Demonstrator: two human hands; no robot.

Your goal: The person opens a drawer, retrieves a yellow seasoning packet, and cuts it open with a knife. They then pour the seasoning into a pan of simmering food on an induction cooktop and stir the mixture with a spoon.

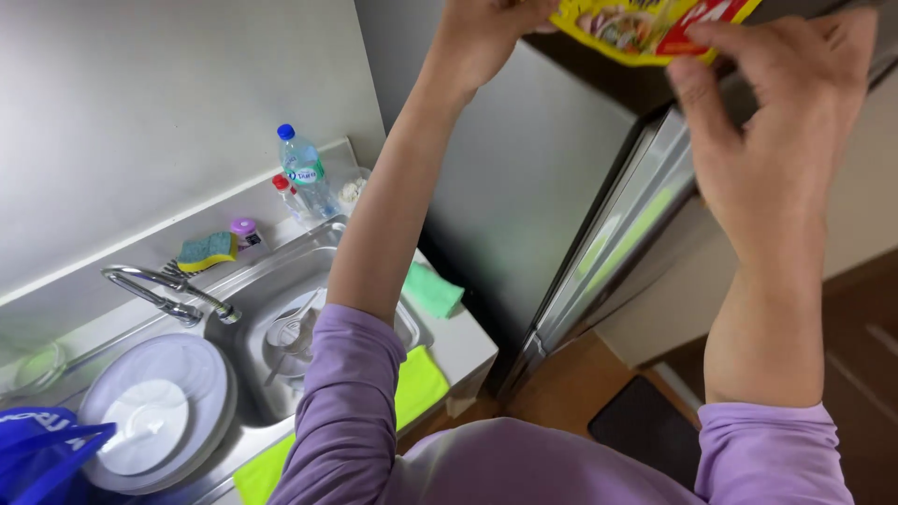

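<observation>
A yellow and red food packet (645, 23) is held up at the top of the view, partly cut off by the frame edge. My left hand (482, 33) grips its left end. My right hand (772, 122) pinches its right end with thumb and fingers. Both arms wear lilac sleeves. The packet hangs in front of a grey refrigerator (524, 187) whose door (617, 234) stands ajar.
Below left is a steel sink (271, 281) with dishes, a tap (159, 285), stacked white plates (154, 411), water bottles (304, 173), a yellow-green sponge (208, 251), green cloths (432, 290) and a blue bag (42, 454). A dark mat (645, 425) lies on the wood floor.
</observation>
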